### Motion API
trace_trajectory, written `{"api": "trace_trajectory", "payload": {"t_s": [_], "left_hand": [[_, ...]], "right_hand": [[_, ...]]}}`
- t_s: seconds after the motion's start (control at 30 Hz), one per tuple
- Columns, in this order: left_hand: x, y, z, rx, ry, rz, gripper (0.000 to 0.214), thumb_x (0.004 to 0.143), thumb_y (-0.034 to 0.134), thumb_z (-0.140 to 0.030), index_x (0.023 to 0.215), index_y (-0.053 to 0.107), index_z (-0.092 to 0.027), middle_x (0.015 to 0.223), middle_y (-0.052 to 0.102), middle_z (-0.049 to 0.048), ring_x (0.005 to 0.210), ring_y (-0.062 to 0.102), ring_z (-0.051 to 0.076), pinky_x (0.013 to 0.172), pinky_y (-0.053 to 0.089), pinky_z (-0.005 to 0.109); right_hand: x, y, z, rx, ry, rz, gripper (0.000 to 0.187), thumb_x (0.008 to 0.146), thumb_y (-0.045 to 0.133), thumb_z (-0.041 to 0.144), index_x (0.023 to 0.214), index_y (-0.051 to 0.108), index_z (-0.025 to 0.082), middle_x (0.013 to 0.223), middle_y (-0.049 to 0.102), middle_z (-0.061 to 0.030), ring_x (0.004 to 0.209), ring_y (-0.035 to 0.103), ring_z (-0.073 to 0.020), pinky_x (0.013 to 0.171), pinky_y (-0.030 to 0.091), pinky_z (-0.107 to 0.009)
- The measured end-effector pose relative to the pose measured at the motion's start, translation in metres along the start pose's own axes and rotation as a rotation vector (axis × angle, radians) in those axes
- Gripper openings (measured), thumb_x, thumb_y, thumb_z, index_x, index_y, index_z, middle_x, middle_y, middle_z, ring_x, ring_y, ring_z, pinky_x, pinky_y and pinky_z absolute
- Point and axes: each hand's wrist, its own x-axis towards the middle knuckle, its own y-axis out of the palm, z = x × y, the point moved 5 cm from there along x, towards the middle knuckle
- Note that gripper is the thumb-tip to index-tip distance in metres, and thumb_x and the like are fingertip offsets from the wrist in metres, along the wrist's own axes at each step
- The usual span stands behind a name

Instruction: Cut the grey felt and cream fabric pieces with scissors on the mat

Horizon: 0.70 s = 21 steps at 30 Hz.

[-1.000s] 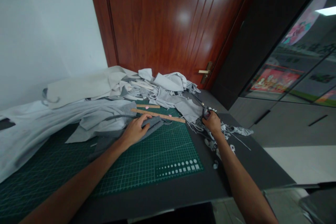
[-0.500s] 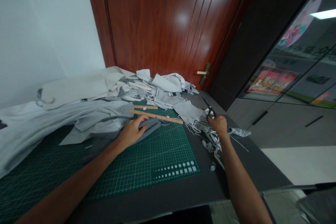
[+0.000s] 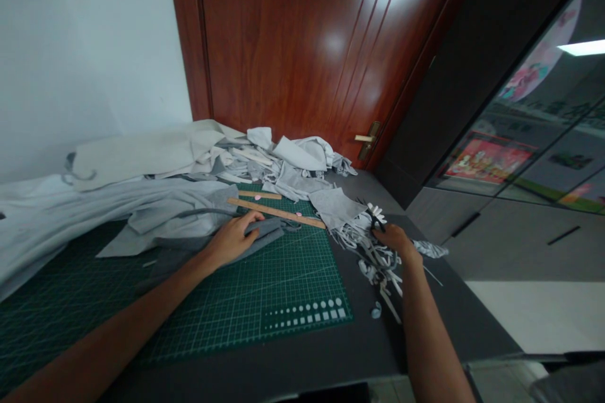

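My left hand (image 3: 231, 239) rests on a dark grey fabric piece (image 3: 267, 233), which lies on a green cutting mat (image 3: 283, 289) with a printed grid. My right hand (image 3: 394, 240) grips black scissors (image 3: 377, 220), and the blades are mostly hidden among a heap of pale grey and white fabric strips (image 3: 373, 258). Just beyond my left hand, a long wooden ruler (image 3: 278, 214) lies across the mat's far part, with a shorter wooden ruler (image 3: 259, 195) behind it.
Crumpled pale grey cloth (image 3: 155, 201) is heaped along the wall and over the mat's left side. The dark table (image 3: 363, 346) ends in an edge near my right arm. A wooden door (image 3: 283, 44) stands behind, and a glass-fronted cabinet (image 3: 520, 138) stands at right.
My right hand has moved slightly nearer me, and the scissors have dropped from pointing up to lying among the strips. My left hand stays on the dark grey fabric. The view has shifted slightly.
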Motion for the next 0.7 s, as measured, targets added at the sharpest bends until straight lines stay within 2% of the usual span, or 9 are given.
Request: {"api": "trace_trajectory", "payload": {"t_s": [0.1, 0.17, 0.27, 0.33, 0.43, 0.5, 0.6, 0.7], "left_hand": [[0.001, 0.002, 0.001, 0.007, 0.012, 0.023, 0.029, 0.088, 0.047, -0.027, 0.114, 0.058, -0.024, 0.114, 0.071, 0.0052, 0.104, 0.068, 0.025, 0.094, 0.05, 0.037], [0.0, 0.003, 0.0, 0.02, 0.024, 0.031, 0.029, 0.088, 0.047, -0.026, 0.114, 0.058, -0.024, 0.115, 0.071, 0.0047, 0.104, 0.068, 0.025, 0.093, 0.049, 0.036], [0.0, 0.005, 0.0, 0.069, 0.02, 0.05, 0.03, 0.088, 0.046, -0.025, 0.116, 0.057, -0.025, 0.116, 0.07, 0.0045, 0.103, 0.068, 0.024, 0.092, 0.05, 0.036], [-0.001, 0.006, 0.001, 0.124, 0.008, 0.074, 0.032, 0.09, 0.046, -0.027, 0.12, 0.056, -0.026, 0.118, 0.071, 0.0044, 0.101, 0.069, 0.024, 0.091, 0.05, 0.036], [-0.002, 0.006, 0.001, 0.233, -0.006, 0.115, 0.037, 0.093, 0.044, -0.031, 0.128, 0.054, -0.026, 0.118, 0.071, 0.0067, 0.099, 0.07, 0.026, 0.089, 0.051, 0.038], [-0.002, 0.003, 0.001, 0.298, -0.027, 0.165, 0.039, 0.094, 0.044, -0.032, 0.131, 0.053, -0.024, 0.115, 0.072, 0.0095, 0.097, 0.07, 0.028, 0.088, 0.052, 0.04], [-0.003, -0.004, 0.008, 0.353, -0.112, 0.228, 0.036, 0.092, 0.049, -0.03, 0.125, 0.059, -0.021, 0.107, 0.073, 0.0117, 0.091, 0.07, 0.031, 0.083, 0.052, 0.042], [-0.004, -0.02, 0.022, 0.355, -0.185, 0.137, 0.026, 0.088, 0.057, -0.027, 0.112, 0.065, -0.021, 0.099, 0.073, 0.0103, 0.088, 0.069, 0.03, 0.081, 0.051, 0.04]], "right_hand": [[-0.003, -0.006, -0.003, 0.014, -0.054, -0.037, 0.034, 0.078, 0.069, 0.047, 0.082, 0.078, 0.014, 0.082, 0.076, -0.0162, 0.087, 0.073, -0.0285, 0.072, 0.051, -0.029], [-0.007, -0.014, -0.002, 0.035, -0.073, -0.111, 0.034, 0.081, 0.066, 0.045, 0.078, 0.077, 0.013, 0.08, 0.075, -0.0178, 0.084, 0.072, -0.0296, 0.072, 0.05, -0.032], [-0.016, -0.031, 0.009, 0.094, -0.104, -0.297, 0.04, 0.093, 0.05, 0.04, 0.093, 0.076, 0.01, 0.094, 0.074, -0.0227, 0.092, 0.07, -0.0312, 0.078, 0.048, -0.036], [-0.021, -0.037, 0.023, 0.151, -0.162, -0.41, 0.044, 0.097, 0.04, 0.039, 0.106, 0.073, 0.011, 0.106, 0.072, -0.0218, 0.1, 0.067, -0.0303, 0.084, 0.046, -0.037], [-0.025, -0.031, 0.045, 0.226, -0.262, -0.49, 0.044, 0.097, 0.039, 0.041, 0.107, 0.071, 0.013, 0.103, 0.073, -0.0179, 0.097, 0.066, -0.0282, 0.087, 0.044, -0.037], [-0.025, -0.022, 0.055, 0.265, -0.306, -0.501, 0.043, 0.096, 0.04, 0.041, 0.101, 0.073, 0.014, 0.097, 0.074, -0.0165, 0.093, 0.065, -0.0274, 0.086, 0.044, -0.036], [-0.023, -0.007, 0.067, 0.32, -0.377, -0.486, 0.042, 0.095, 0.04, 0.039, 0.097, 0.075, 0.015, 0.098, 0.075, -0.0149, 0.092, 0.066, -0.0251, 0.086, 0.045, -0.034], [-0.025, -0.001, 0.077, 0.366, -0.44, -0.482, 0.04, 0.092, 0.04, 0.031, 0.102, 0.074, 0.014, 0.103, 0.075, -0.015, 0.097, 0.066, -0.0245, 0.093, 0.045, -0.035]]}}
